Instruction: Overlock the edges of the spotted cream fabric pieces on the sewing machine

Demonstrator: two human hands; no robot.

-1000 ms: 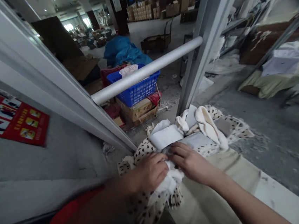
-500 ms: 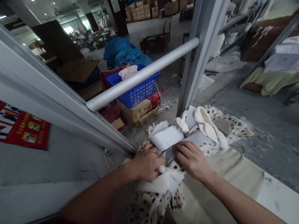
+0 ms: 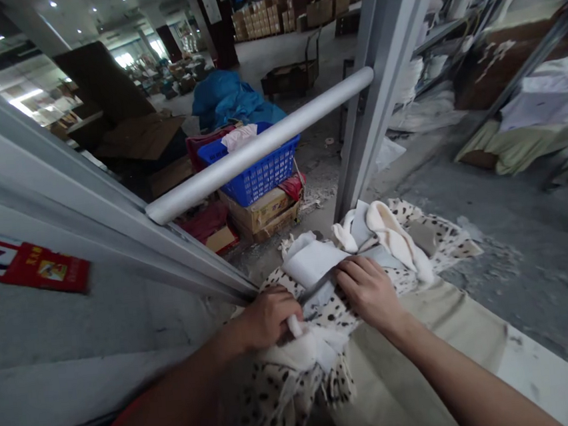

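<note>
A heap of cream cloth with dark spots lies on a beige table top in front of me. My left hand is closed on a bunch of white and spotted cloth at the heap's near left. My right hand presses down on the cloth beside it, fingers bent and close together. Between the two hands runs a folded white-grey piece. A cream fleece strip lies over the far part of the heap.
A grey metal frame with a round bar crosses just beyond the cloth. Behind it stand a blue basket on cardboard boxes, a blue tarp bundle and stacked cartons. A red poster is at the left.
Both hands have drawn apart slightly along the cloth, the left pulling its bunch down and left, the right sliding farther up the heap. The view has shifted left a little.
</note>
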